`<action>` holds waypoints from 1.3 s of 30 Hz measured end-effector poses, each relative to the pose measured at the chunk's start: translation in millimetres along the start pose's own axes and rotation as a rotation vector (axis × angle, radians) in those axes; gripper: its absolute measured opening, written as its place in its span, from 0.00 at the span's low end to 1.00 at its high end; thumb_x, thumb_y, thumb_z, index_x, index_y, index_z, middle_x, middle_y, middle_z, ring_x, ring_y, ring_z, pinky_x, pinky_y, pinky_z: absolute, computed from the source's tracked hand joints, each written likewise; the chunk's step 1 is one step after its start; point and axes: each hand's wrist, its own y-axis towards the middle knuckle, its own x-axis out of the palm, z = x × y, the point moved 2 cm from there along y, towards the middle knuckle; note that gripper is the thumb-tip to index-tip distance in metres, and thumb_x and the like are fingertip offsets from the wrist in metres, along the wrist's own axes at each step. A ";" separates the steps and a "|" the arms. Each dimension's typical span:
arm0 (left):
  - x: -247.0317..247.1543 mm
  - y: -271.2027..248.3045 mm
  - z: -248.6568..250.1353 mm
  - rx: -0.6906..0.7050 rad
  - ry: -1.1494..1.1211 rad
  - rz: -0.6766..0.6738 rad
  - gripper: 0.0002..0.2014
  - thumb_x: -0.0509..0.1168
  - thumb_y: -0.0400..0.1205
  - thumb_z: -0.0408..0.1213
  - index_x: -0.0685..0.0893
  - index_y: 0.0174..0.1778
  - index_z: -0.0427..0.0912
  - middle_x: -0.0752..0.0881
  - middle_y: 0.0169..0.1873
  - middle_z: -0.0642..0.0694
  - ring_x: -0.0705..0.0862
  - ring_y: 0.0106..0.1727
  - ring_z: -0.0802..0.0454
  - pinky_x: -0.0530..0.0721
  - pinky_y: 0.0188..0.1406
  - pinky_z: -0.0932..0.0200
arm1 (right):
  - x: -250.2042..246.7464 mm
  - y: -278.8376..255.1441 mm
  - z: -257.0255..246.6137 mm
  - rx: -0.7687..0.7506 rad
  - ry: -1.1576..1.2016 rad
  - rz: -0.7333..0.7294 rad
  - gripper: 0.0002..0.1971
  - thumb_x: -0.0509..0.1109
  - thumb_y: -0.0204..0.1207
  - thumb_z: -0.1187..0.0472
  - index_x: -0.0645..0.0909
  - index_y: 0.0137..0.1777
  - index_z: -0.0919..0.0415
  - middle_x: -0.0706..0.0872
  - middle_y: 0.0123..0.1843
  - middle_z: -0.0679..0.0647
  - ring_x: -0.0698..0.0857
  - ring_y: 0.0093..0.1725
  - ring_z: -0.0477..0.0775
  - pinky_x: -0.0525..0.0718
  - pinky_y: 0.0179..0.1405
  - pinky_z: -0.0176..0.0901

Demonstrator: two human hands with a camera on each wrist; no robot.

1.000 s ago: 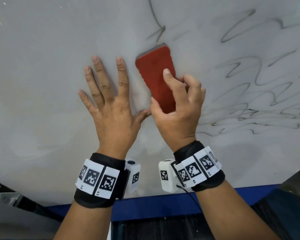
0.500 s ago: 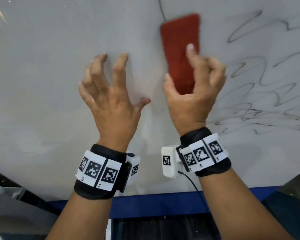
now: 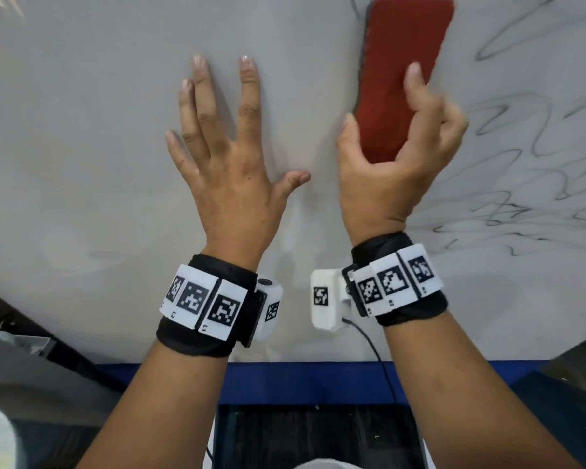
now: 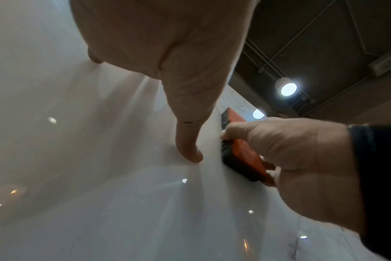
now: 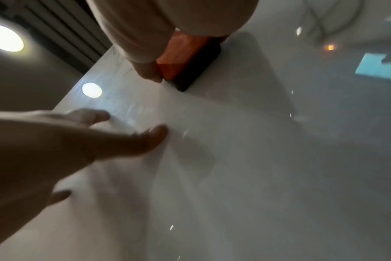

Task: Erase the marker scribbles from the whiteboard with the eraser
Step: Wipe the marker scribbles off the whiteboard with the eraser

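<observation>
The whiteboard (image 3: 82, 147) fills the head view. Black marker scribbles (image 3: 508, 184) cover its right part. My right hand (image 3: 396, 157) grips a red eraser (image 3: 400, 62) by its lower half, thumb on the left edge, fingers curled over the back, and holds it against the board near the top. From the wrists the eraser (image 4: 237, 155) (image 5: 190, 58) shows its dark felt face on the board. My left hand (image 3: 227, 157) lies flat on the board left of the eraser, fingers straight and spread, thumb (image 4: 188, 146) touching the surface.
A blue frame (image 3: 301, 380) runs along the board's bottom edge, with a dark surface below it. A thin black cable (image 3: 376, 353) hangs from the right wrist unit. The board's left half bears only faint wiped smears. Ceiling lamps (image 4: 287, 88) show beyond the board's edge.
The right hand has swept the eraser up and to the right along the board. The left hand's fingers curled half a second ago and now lie straight on the board again.
</observation>
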 end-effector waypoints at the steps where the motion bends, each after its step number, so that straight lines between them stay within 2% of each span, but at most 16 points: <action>1: -0.7 -0.1 0.1 0.003 -0.007 0.009 0.56 0.72 0.69 0.71 0.53 0.87 0.50 0.53 0.85 0.33 0.52 0.86 0.35 0.60 0.75 0.21 | 3.4 -10.5 -2.4 -0.011 -0.004 -0.063 0.30 0.82 0.62 0.60 0.84 0.66 0.65 0.79 0.57 0.64 0.78 0.55 0.59 0.81 0.62 0.54; 4: -3.9 -0.3 -0.6 0.024 -0.025 0.021 0.49 0.74 0.74 0.59 0.56 0.87 0.51 0.53 0.85 0.34 0.53 0.85 0.35 0.62 0.76 0.24 | 4.3 -30.7 -5.8 -0.097 -0.040 -0.269 0.28 0.83 0.63 0.57 0.85 0.66 0.61 0.80 0.57 0.63 0.77 0.53 0.59 0.80 0.59 0.50; 5: -5.8 0.2 -1.5 0.022 -0.040 0.010 0.48 0.75 0.74 0.55 0.58 0.87 0.51 0.53 0.85 0.35 0.53 0.85 0.35 0.62 0.76 0.25 | 2.2 -27.7 -5.0 -0.103 -0.039 -0.264 0.28 0.83 0.64 0.57 0.86 0.65 0.60 0.80 0.57 0.63 0.77 0.53 0.59 0.80 0.59 0.50; 7: -11.7 0.7 -3.2 0.023 -0.111 0.017 0.44 0.76 0.74 0.48 0.63 0.85 0.51 0.57 0.84 0.36 0.58 0.83 0.36 0.65 0.76 0.29 | -2.8 -14.8 -1.1 -0.051 -0.020 -0.139 0.28 0.83 0.64 0.58 0.86 0.65 0.61 0.80 0.57 0.63 0.78 0.54 0.60 0.81 0.60 0.52; 9: -18.1 1.1 -1.7 0.050 -0.228 0.066 0.35 0.73 0.77 0.45 0.71 0.81 0.49 0.65 0.80 0.40 0.67 0.78 0.41 0.71 0.73 0.39 | -5.8 -6.3 -0.7 0.011 0.009 -0.035 0.28 0.84 0.64 0.58 0.85 0.66 0.62 0.79 0.58 0.63 0.79 0.56 0.60 0.81 0.62 0.50; 13: -21.2 1.4 17.3 0.200 -0.394 0.073 0.27 0.66 0.84 0.41 0.72 0.81 0.41 0.77 0.70 0.45 0.75 0.66 0.50 0.77 0.67 0.51 | -0.4 -22.8 -8.8 -0.046 0.002 -0.166 0.25 0.81 0.71 0.60 0.84 0.69 0.61 0.80 0.59 0.61 0.78 0.56 0.57 0.81 0.62 0.46; 16: -18.0 0.9 31.5 0.211 -0.404 0.077 0.29 0.62 0.86 0.47 0.70 0.82 0.38 0.77 0.70 0.43 0.75 0.65 0.50 0.78 0.66 0.51 | -3.6 -26.5 -9.2 -0.084 0.046 -0.244 0.19 0.73 0.79 0.66 0.83 0.70 0.58 0.82 0.57 0.57 0.80 0.54 0.57 0.84 0.56 0.48; 19: -12.5 1.2 43.2 0.183 -0.344 0.096 0.30 0.59 0.87 0.50 0.67 0.83 0.37 0.73 0.74 0.40 0.75 0.66 0.44 0.78 0.63 0.48 | -11.6 -15.6 -5.0 -0.151 0.036 -0.292 0.16 0.69 0.82 0.71 0.86 0.67 0.58 0.87 0.53 0.49 0.80 0.50 0.55 0.81 0.54 0.39; 20: -9.6 1.5 46.3 0.185 -0.293 0.103 0.31 0.59 0.87 0.50 0.66 0.83 0.36 0.72 0.76 0.39 0.74 0.66 0.42 0.77 0.62 0.47 | -14.4 -11.2 -4.3 -0.158 0.056 -0.320 0.18 0.67 0.79 0.75 0.87 0.65 0.59 0.87 0.51 0.46 0.81 0.50 0.55 0.82 0.55 0.41; 22: -1.0 0.6 49.9 0.194 -0.148 0.094 0.36 0.63 0.84 0.49 0.61 0.85 0.34 0.67 0.79 0.36 0.71 0.67 0.39 0.76 0.61 0.44 | -20.9 -0.9 -5.2 -0.150 0.094 -0.337 0.23 0.65 0.73 0.81 0.88 0.62 0.61 0.83 0.50 0.41 0.83 0.51 0.56 0.84 0.55 0.51; 24: 8.6 -1.7 49.9 0.206 -0.045 0.093 0.41 0.68 0.81 0.47 0.57 0.85 0.33 0.63 0.80 0.36 0.67 0.68 0.39 0.75 0.61 0.42 | -28.1 14.0 -6.5 -0.187 0.067 -0.250 0.24 0.65 0.69 0.81 0.88 0.60 0.62 0.84 0.55 0.42 0.82 0.56 0.60 0.83 0.58 0.58; 26: 14.1 -1.7 47.4 0.211 -0.016 0.146 0.41 0.69 0.80 0.41 0.57 0.85 0.33 0.61 0.79 0.37 0.66 0.68 0.40 0.74 0.63 0.42 | -31.9 30.0 -6.6 -0.222 -0.038 -0.175 0.23 0.69 0.71 0.74 0.85 0.67 0.61 0.85 0.67 0.52 0.77 0.66 0.62 0.77 0.68 0.61; 29: 6.9 12.2 40.4 0.139 -0.050 0.256 0.38 0.68 0.79 0.36 0.61 0.84 0.32 0.65 0.79 0.34 0.68 0.69 0.37 0.73 0.66 0.41 | -28.0 41.0 -3.4 -0.187 -0.313 -0.293 0.39 0.76 0.70 0.52 0.68 0.83 0.55 0.65 0.84 0.61 0.62 0.81 0.64 0.63 0.80 0.66; 31: -3.9 29.9 36.1 0.041 -0.094 0.326 0.37 0.67 0.79 0.36 0.62 0.84 0.31 0.67 0.79 0.32 0.71 0.70 0.35 0.72 0.70 0.41 | -24.3 37.2 0.5 -0.147 -0.444 -0.406 0.51 0.78 0.68 0.43 0.56 0.87 0.53 0.52 0.88 0.63 0.51 0.86 0.66 0.55 0.82 0.70; 34: -13.6 48.8 37.7 -0.016 -0.122 0.399 0.35 0.66 0.79 0.36 0.64 0.83 0.33 0.67 0.80 0.33 0.72 0.71 0.34 0.71 0.72 0.41 | -21.5 31.4 4.1 -0.139 -0.508 -0.485 0.56 0.77 0.68 0.37 0.47 0.88 0.50 0.43 0.89 0.63 0.42 0.87 0.67 0.49 0.82 0.70; 39: -5.2 47.6 45.0 0.336 0.032 0.424 0.30 0.67 0.80 0.30 0.72 0.81 0.38 0.74 0.78 0.40 0.68 0.72 0.44 0.74 0.67 0.44 | -20.1 31.5 4.6 -0.128 -0.518 -0.485 0.55 0.77 0.69 0.37 0.46 0.88 0.49 0.42 0.89 0.63 0.41 0.87 0.66 0.47 0.83 0.69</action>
